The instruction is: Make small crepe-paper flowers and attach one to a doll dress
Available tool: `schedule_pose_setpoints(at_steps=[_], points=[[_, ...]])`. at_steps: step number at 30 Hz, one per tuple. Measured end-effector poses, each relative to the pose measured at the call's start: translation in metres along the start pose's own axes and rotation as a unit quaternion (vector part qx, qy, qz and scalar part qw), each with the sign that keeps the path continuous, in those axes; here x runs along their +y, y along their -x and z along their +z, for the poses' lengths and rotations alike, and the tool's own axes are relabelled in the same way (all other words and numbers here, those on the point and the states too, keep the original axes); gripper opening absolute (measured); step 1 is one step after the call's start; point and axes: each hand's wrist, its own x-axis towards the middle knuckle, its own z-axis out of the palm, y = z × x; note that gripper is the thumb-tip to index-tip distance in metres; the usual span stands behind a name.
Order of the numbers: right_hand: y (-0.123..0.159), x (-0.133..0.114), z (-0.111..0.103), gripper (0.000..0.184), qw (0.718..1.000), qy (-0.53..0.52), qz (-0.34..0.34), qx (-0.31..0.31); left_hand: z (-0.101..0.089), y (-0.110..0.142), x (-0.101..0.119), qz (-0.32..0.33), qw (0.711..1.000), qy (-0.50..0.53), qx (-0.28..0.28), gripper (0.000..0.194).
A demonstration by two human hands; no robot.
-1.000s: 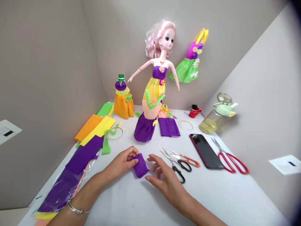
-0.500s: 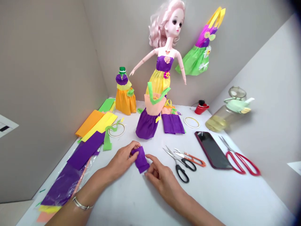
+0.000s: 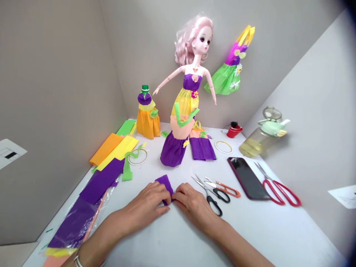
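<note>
Purple crepe paper (image 3: 164,181), between left hand (image 3: 146,200), right hand (image 3: 191,202); palms down

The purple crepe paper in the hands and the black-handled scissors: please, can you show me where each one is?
Purple crepe paper (image 3: 164,181): head view, on the top flap above the hands.
Black-handled scissors (image 3: 211,204): head view, on the lower finger loop.
</note>
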Motion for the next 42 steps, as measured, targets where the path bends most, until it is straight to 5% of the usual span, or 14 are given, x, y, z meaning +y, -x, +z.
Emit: schedule_pose_setpoints(at_steps=[7,42], points=[[0.003,-0.004,0.002,0.015,0.998,-0.053,0.026,0.002,-0.001,0.002,0.003,-0.052,0.998,-0.028,0.006,0.016],[-0.001,-0.013,0.0,0.01,0.986,-0.103,0.129,-0.02,0.008,-0.004,0.006,-0.048,0.995,-0.083,0.021,0.015]])
